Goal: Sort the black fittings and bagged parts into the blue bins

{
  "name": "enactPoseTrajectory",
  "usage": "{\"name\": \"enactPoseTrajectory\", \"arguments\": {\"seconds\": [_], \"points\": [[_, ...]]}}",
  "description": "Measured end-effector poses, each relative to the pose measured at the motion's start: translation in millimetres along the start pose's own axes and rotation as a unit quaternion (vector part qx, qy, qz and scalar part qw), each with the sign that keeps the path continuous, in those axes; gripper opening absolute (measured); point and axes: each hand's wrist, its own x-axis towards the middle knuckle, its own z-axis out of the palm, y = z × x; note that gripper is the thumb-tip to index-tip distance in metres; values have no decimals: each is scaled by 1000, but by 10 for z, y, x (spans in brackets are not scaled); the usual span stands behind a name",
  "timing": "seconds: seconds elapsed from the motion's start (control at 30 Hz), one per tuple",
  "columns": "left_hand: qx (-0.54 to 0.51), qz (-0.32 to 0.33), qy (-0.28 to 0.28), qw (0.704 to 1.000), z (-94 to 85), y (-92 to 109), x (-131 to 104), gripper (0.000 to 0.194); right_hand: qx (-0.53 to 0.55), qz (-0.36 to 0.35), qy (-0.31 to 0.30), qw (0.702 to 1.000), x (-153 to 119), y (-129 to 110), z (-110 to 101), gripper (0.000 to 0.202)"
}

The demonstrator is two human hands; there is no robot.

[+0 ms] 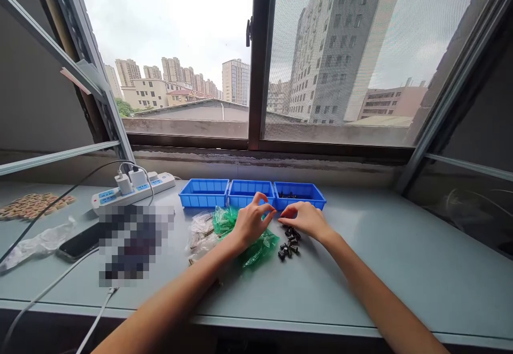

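Above the green plastic bag (260, 249), my left hand (251, 221) is closed in a pinch, thumb and forefinger together. Facing it from the right, my right hand (308, 219) is also pinched, its fingertips close to those of the left. Whatever sits between either set of fingertips is too small to make out. Just below my right hand lies a loose pile of small black screw-like parts (289, 248). Clear plastic bags (202, 236) with small pieces in them lie left of the green bag. Beyond my hands, the right blue bin (316, 200) contains similar dark parts.
The left blue bin (204, 200) and the middle blue bin (236, 201) stand in the same row. On the left are a power strip (160, 184) with plugs, a phone (80, 241), cables, crumpled plastic (44, 241) and small tan pieces (34, 205). A window backs the table.
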Motion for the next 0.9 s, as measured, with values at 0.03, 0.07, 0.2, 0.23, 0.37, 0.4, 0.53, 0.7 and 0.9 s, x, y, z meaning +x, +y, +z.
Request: {"name": "enactPoseTrajectory", "arguments": {"seconds": [0.03, 0.07, 0.2, 0.23, 0.37, 0.4, 0.53, 0.7, 0.9], "points": [[-1, -1, -1, 1000, 0, 0, 1, 23, 0, 1, -2, 1000, 1, -5, 1, 12], [0, -1, -3, 1000, 0, 0, 1, 23, -1, 2, -3, 1000, 1, -10, 4, 12], [3, -3, -3, 1000, 1, -2, 1, 24, -5, 2, -3, 1000, 2, -21, 28, 12], [3, -2, -1, 1000, 2, -3, -1, 24, -5, 1, 0, 1000, 1, -22, 35, 12], [-2, -2, 5, 1000, 0, 0, -11, 26, -1, 0, 8, 1000, -1, -27, 53, 9], [-2, -3, 5, 1000, -2, 3, -12, 26, 0, -2, 8, 1000, -1, -29, 55, 9], [1, -9, 0, 1000, -11, 14, -11, 26, 3, -12, 9, 1000, -2, -36, 63, 8], [3, -14, -2, 1000, -3, 11, -3, 24, 4, -10, 6, 1000, -5, -52, 75, 4], [20, -4, -13, 1000, -10, 2, -11, 29, 7, -5, 10, 1000, -6, -49, 42, 3]]}}
